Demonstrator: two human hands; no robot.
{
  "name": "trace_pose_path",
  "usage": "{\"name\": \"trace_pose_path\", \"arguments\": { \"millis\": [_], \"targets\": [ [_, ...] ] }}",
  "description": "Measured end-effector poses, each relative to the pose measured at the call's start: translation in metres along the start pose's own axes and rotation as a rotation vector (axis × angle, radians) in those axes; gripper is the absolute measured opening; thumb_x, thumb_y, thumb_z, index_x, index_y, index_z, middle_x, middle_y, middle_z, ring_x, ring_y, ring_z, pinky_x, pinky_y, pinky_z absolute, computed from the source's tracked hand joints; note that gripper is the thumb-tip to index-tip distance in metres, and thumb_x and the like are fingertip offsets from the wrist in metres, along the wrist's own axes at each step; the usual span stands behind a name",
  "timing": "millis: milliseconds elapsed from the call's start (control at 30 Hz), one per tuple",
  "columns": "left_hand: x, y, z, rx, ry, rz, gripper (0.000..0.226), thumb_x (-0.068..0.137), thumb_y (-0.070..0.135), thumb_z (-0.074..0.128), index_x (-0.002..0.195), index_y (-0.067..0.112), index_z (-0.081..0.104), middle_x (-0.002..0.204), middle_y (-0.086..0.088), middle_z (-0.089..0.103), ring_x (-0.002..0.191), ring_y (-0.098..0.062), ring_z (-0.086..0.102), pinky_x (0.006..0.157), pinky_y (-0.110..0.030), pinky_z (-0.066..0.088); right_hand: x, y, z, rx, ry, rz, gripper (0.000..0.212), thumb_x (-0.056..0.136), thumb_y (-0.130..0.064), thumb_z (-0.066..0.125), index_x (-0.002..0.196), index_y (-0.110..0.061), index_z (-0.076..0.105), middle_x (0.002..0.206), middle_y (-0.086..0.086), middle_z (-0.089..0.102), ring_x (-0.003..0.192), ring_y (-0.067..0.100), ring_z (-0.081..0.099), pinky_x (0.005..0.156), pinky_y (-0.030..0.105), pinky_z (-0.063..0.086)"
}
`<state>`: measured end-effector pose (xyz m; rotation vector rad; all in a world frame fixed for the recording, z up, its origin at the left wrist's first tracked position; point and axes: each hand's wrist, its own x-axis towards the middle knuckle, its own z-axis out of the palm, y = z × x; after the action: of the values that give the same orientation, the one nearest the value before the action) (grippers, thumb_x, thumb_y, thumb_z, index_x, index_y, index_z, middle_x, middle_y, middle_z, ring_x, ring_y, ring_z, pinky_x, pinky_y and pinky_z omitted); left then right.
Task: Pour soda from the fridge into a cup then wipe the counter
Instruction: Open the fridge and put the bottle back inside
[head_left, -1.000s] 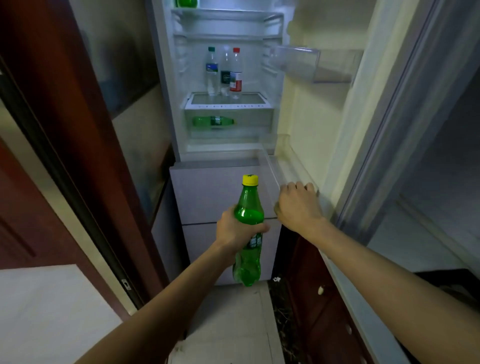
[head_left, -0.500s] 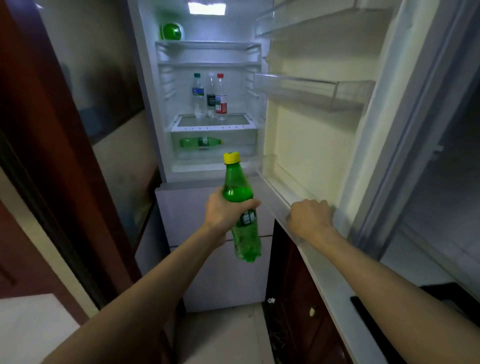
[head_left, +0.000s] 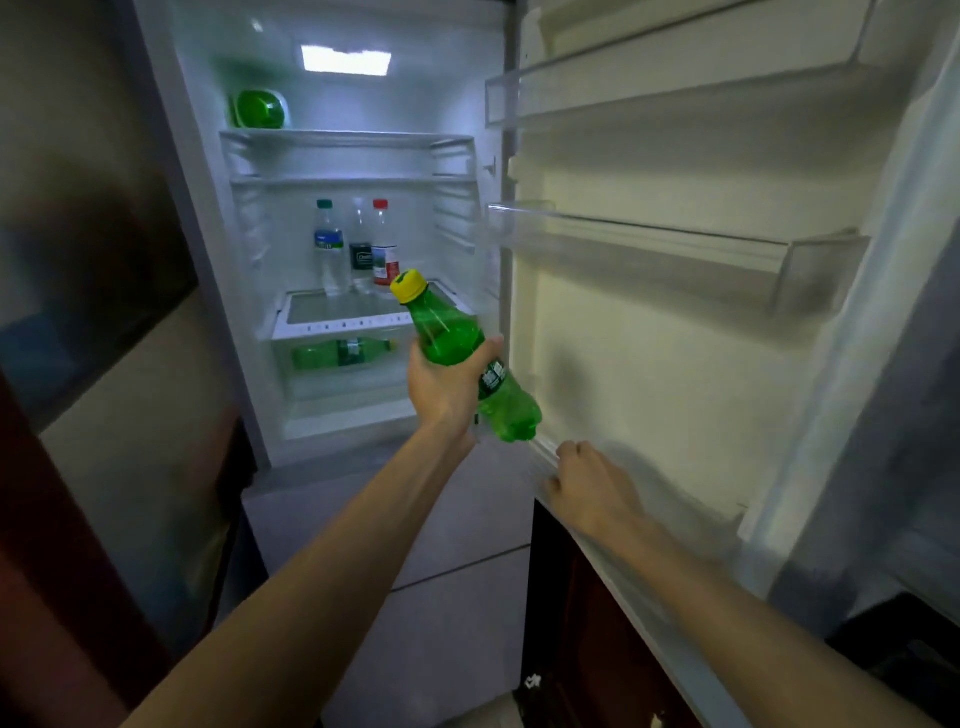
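A dark wood panel (head_left: 78, 519) hems in the left side; the fridge (head_left: 218, 312) beside it stands open, lit inside. Three upright bottles (head_left: 358, 247) sit well back on a shelf – a green bottle (head_left: 340, 353) lies in the drawer below, leaving open room in front. The left hand (head_left: 449, 387) has its grip wrapped round the soda bottle (head_left: 457, 353), tilted with its yellow cap (head_left: 408, 286) up-left. The right hand (head_left: 589, 486) curls closed over the bottom edge of the door (head_left: 675, 389), swung wide – its racks look bare
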<state>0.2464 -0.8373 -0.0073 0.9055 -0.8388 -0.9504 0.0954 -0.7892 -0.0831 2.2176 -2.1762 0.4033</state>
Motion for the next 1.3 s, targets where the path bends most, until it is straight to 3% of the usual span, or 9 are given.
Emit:
{"name": "trace_pose_path", "arguments": {
  "millis": [233,333,500,600,767,1067,1300],
  "targets": [
    [0.062,-0.033,0.031,-0.1,-0.087,-0.061,0.056,0.067,0.007,0.088,0.115,0.013,0.059,0.1,-0.002,0.069,0.087,-0.015,0.068,0.078,-0.03,0.057,0.018,-0.012,0.019,0.036,0.021,0.059,0.031,0.096,-0.031,0.04,0.117,-0.012,0.052,0.116,0.008,0.056,0.101,0.028,0.059,0.08,0.038,0.051],
    [0.079,-0.057,0.04,-0.031,-0.119,-0.076,0.061,0.064,0.009,0.09,0.115,0.015,0.059,0.1,-0.001,0.069,0.09,-0.018,0.067,0.082,-0.037,0.057,0.018,-0.012,0.021,0.008,0.021,0.04,0.031,0.096,-0.032,0.039,0.117,-0.012,0.052,0.115,0.007,0.056,0.1,0.026,0.059,0.076,0.037,0.052],
    [0.094,-0.091,0.046,0.203,-0.209,-0.012,0.062,0.05,0.029,0.094,0.101,0.027,0.06,0.101,-0.002,0.07,0.095,-0.023,0.068,0.085,-0.048,0.058,0.018,-0.011,0.022,-0.034,0.023,0.015,0.036,0.094,-0.035,0.039,0.12,-0.014,0.053,0.116,0.007,0.056,0.103,0.025,0.057,0.079,0.037,0.05],
    [0.099,-0.1,0.052,0.307,-0.266,0.023,0.062,0.06,0.016,0.093,0.11,0.018,0.057,0.107,-0.002,0.067,0.098,-0.021,0.064,0.088,-0.043,0.056,0.018,-0.011,0.023,-0.077,0.031,-0.004,0.037,0.094,-0.035,0.039,0.122,-0.014,0.052,0.116,0.006,0.056,0.103,0.024,0.056,0.078,0.036,0.048],
    [0.11,-0.111,0.059,0.51,-0.337,0.047,0.075,0.059,0.022,0.093,0.123,0.017,0.054,0.121,-0.003,0.062,0.11,-0.023,0.06,0.097,-0.045,0.052,0.022,-0.007,0.023,-0.046,0.007,-0.005,0.044,0.093,-0.034,0.04,0.129,-0.011,0.049,0.122,0.007,0.055,0.109,0.024,0.054,0.084,0.039,0.051],
    [0.115,-0.116,0.048,0.564,-0.401,0.054,0.079,0.065,0.025,0.091,0.128,0.013,0.045,0.115,-0.002,0.059,0.109,-0.024,0.059,0.095,-0.044,0.051,0.021,-0.005,0.028,-0.024,0.014,0.005,0.047,0.092,-0.035,0.042,0.133,-0.013,0.047,0.124,0.006,0.054,0.114,0.024,0.052,0.089,0.039,0.05],
    [0.111,-0.119,0.032,0.646,-0.384,-0.042,0.104,0.06,0.03,0.093,0.141,0.009,0.032,0.134,-0.009,0.054,0.123,-0.026,0.053,0.104,-0.047,0.046,0.02,-0.009,0.024,-0.027,0.034,0.015,0.044,0.092,-0.031,0.043,0.131,-0.011,0.05,0.123,0.008,0.055,0.111,0.026,0.055,0.086,0.039,0.051]
  ]
}}
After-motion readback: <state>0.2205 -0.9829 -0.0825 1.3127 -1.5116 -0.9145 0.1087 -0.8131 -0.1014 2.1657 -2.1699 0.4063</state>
